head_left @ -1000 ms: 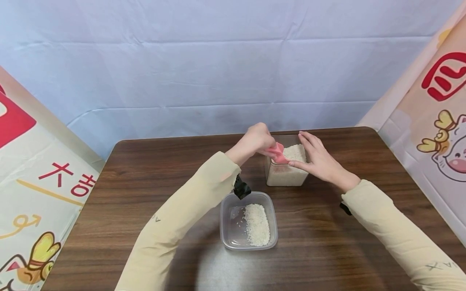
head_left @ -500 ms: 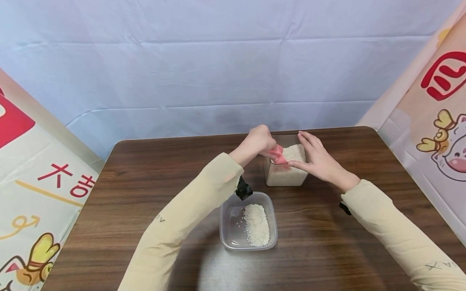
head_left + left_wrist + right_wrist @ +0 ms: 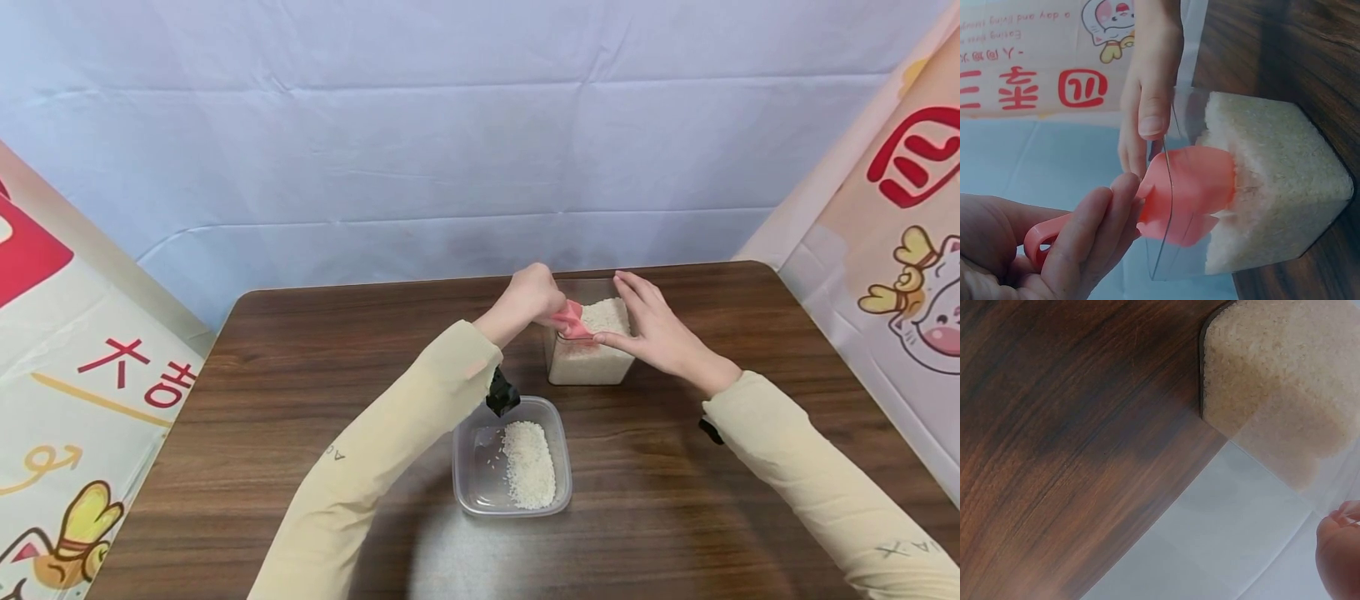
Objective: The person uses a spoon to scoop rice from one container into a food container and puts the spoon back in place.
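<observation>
My left hand [image 3: 527, 298] grips the handle of a pink scoop [image 3: 1194, 187], its fingers curled about the loop in the left wrist view. The scoop's bowl lies inside a tall clear square container [image 3: 590, 377], its front edge in the white rice [image 3: 1279, 181]. With straight, spread fingers my right hand [image 3: 660, 333] rests against the container's rim at the right, thumb on the near side. Only a small part of that hand shows in the right wrist view. A low clear plastic box [image 3: 480, 483] stands nearer, with a heap of rice [image 3: 531, 467] along its right half.
Everything stands on a dark wood-grain table [image 3: 360, 342]. Behind it hangs a pale blue cloth [image 3: 450, 150]. Printed banners [image 3: 907, 250] with red characters and cartoon figures hang at both sides. A black wrist device [image 3: 501, 393] sits just above the low box.
The left hand and scoop have shifted slightly down within the tall container, and the left forearm a little to the right. The right hand and the low box look unmoved.
</observation>
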Demonstrator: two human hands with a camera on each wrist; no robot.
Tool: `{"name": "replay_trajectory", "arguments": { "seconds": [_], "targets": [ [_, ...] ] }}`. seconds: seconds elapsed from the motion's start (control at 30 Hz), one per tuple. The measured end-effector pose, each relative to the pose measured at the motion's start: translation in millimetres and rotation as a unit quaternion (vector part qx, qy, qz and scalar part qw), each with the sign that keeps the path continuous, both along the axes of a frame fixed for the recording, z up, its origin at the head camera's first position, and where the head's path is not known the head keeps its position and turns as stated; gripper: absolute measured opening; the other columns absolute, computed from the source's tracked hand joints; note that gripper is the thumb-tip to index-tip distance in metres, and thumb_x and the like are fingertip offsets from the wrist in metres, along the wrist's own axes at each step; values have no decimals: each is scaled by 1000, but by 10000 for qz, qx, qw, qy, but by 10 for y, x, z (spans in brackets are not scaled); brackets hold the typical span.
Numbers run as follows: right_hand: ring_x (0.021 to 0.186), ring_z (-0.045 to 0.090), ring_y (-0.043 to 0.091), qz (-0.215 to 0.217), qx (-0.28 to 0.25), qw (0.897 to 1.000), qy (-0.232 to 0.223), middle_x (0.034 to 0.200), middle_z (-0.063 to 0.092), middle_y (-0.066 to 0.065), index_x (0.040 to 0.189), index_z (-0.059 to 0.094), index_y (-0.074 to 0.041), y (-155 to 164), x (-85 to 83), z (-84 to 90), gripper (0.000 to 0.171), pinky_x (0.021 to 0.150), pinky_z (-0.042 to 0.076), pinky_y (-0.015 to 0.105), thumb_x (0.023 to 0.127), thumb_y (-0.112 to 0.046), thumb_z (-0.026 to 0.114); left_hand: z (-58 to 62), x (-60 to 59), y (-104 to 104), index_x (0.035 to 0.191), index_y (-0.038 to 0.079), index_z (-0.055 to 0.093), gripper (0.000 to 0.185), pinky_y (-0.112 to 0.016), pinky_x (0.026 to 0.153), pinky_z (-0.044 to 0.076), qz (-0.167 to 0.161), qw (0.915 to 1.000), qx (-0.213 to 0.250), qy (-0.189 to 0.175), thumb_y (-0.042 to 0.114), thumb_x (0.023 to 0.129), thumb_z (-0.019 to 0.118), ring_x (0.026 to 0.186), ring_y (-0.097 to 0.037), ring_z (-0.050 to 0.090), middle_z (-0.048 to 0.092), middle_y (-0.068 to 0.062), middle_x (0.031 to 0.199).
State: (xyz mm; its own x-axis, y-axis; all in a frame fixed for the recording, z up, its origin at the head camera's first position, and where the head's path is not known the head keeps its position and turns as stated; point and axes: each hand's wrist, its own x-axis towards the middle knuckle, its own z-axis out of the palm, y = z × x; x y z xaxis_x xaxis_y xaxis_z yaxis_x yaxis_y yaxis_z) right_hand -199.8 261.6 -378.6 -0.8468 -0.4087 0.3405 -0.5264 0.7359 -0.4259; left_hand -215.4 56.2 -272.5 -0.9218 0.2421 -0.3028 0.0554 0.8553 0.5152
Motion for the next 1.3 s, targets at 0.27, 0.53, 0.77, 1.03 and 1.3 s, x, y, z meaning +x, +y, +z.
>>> {"name": "replay_trajectory", "arguments": {
  "seconds": [0.27,0.53,0.77,1.03,1.3],
  "targets": [
    [131,19,38,-7,28,10000,-35,142,24,24,138,26,11,4,-7,-7,92,104,25,55,78,-45,68,-83,-8,-8,50,11,40,39,-18,67,52,505,9958,686,-341,6,83,62,65,-18,66,42,2,47],
    [131,20,38,13,-23,10000,35,142,25,23,137,27,11,7,-11,-11,92,105,25,55,78,-46,67,-133,-14,-5,66,6,57,19,-18,61,52,985,9883,968,-649,9,84,62,64,-15,66,57,-3,66],
    [131,19,38,-4,2,10000,21,142,24,24,137,27,11,6,-8,-16,93,104,25,56,78,-48,67,-212,-49,5,87,-4,67,11,-19,57,55,1333,9700,1707,-1103,5,85,61,64,-19,67,66,-13,78],
    [131,18,38,-65,40,9999,-109,143,22,23,138,25,10,3,1,0,92,105,23,55,78,-47,66,-241,-21,11,83,-5,68,12,-21,59,56,1339,9692,1829,-967,4,85,61,58,-17,66,61,-10,76],
    [132,17,38,-70,20,9998,-162,143,22,22,139,24,8,-3,3,4,92,105,24,55,78,-45,67,-241,55,10,68,-2,70,21,-20,63,54,1056,9831,1464,-291,4,84,59,50,-11,59,53,0,49]
  ]
}}
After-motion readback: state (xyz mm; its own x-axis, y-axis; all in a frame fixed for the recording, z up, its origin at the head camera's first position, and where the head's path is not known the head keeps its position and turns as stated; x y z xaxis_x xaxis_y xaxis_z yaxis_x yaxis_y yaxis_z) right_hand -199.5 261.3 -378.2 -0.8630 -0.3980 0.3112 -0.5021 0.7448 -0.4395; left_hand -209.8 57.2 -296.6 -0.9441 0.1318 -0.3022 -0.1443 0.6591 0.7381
